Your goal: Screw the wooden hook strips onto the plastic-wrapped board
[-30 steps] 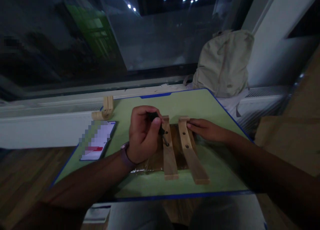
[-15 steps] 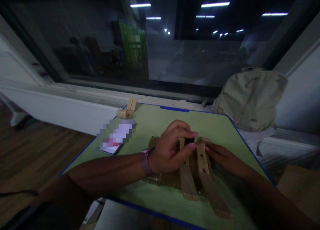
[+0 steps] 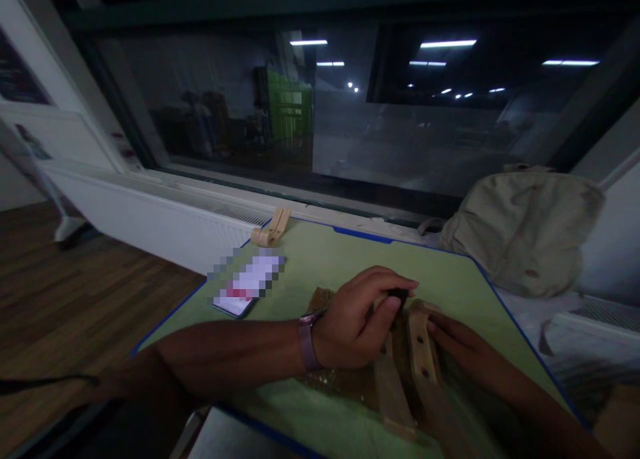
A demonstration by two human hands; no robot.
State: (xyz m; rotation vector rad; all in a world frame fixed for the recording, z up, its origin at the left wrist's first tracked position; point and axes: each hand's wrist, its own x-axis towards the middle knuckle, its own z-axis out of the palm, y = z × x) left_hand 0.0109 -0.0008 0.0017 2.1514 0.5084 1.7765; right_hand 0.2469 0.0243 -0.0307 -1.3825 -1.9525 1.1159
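My left hand (image 3: 363, 316) pinches a small black piece (image 3: 399, 295) between thumb and fingers, so most of that piece is hidden. Just beneath this hand lies a pale wooden piece (image 3: 395, 396), its upper end covered by my fingers. Beside it on the right is a second wooden piece (image 3: 423, 356), with dark round holes along its face and a bent upper end. My right hand (image 3: 457, 339) grips that piece near the top from its right side; some fingers are out of sight behind it. Both pieces rest over a brown, film-wrapped package (image 3: 345, 382).
The green tabletop (image 3: 310, 259) has a blue edge. A phone (image 3: 247, 286) with a lit, blurred screen lies at left, and behind it stands another wooden piece (image 3: 273, 229). A beige backpack (image 3: 530, 232) leans at right, and a white radiator (image 3: 165, 219) runs along the window.
The camera has tilted, so the whole scene sits lower and further right. The black piece in my left hand has tipped and shifted slightly; my right hand stays on the holed wooden piece.
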